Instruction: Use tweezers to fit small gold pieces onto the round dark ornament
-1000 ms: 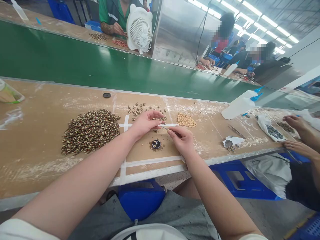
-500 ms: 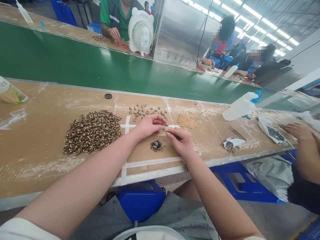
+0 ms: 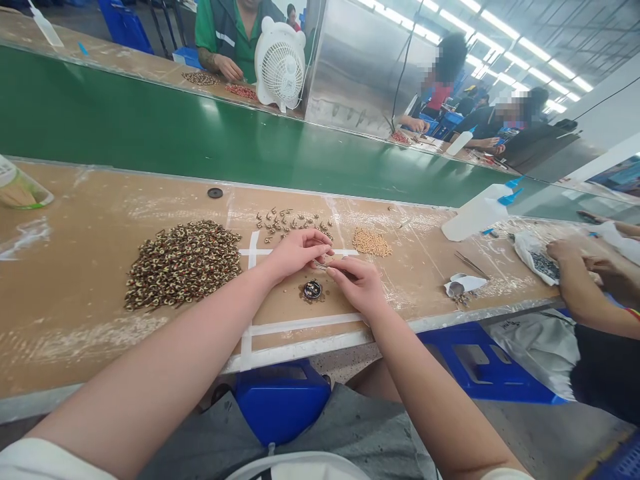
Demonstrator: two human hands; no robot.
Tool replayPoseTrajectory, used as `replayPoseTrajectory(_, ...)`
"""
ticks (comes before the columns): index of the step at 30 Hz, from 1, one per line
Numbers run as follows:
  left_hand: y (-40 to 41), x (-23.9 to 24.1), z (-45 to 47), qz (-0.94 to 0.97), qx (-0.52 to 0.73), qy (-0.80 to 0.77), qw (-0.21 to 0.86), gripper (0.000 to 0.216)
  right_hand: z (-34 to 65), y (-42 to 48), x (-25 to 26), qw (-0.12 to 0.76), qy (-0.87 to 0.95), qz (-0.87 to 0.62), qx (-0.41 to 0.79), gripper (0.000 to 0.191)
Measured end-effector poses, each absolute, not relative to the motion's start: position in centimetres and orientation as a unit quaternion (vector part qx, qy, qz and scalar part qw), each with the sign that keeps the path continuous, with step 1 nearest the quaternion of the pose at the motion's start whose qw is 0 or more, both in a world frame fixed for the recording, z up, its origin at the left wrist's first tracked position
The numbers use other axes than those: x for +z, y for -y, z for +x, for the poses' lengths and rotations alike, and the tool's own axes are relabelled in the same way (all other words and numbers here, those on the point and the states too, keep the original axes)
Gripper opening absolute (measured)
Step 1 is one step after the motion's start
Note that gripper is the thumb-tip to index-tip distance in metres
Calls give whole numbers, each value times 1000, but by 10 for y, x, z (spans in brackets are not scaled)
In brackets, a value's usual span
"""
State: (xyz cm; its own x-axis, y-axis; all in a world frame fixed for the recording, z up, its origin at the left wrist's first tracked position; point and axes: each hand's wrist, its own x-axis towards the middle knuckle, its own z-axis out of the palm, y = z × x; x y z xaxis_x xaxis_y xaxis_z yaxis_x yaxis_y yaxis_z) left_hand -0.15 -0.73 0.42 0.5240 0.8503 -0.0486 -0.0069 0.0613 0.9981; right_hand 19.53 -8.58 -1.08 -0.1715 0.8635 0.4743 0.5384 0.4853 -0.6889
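Observation:
My left hand (image 3: pixel 303 252) is closed in a pinch above the table, and what its fingertips hold is too small to make out. Fingertip to fingertip with it, my right hand (image 3: pixel 359 283) grips slim metal tweezers (image 3: pixel 321 265), mostly hidden by the fingers. Just below the hands sits a small round black dish (image 3: pixel 313 290) with dark, shiny contents and a stain around it. Small gold-and-dark metal pieces (image 3: pixel 295 223) lie scattered beyond my left hand. A large heap of similar pieces (image 3: pixel 185 263) is to the left, and a pile of tan beads (image 3: pixel 371 242) to the right.
White bottles with blue tips (image 3: pixel 475 213) stand at the right, near another pair of tweezers (image 3: pixel 473 265) and crumpled white paper (image 3: pixel 465 285). A co-worker's hands (image 3: pixel 575 260) are by a bag of dark pieces (image 3: pixel 543 265). A green belt (image 3: pixel 225 143) runs behind.
My hands stay together, with the tweezers' tip shifted slightly left and down. At the far right, the co-worker's arm has moved left, over the bag of dark pieces.

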Motion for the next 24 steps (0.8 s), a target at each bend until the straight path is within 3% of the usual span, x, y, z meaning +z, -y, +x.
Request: replayPoseTrajectory(24, 8, 0, 3, 653, 300, -330, 613, 12, 198, 83, -20, 389, 767, -471, 195, 19)
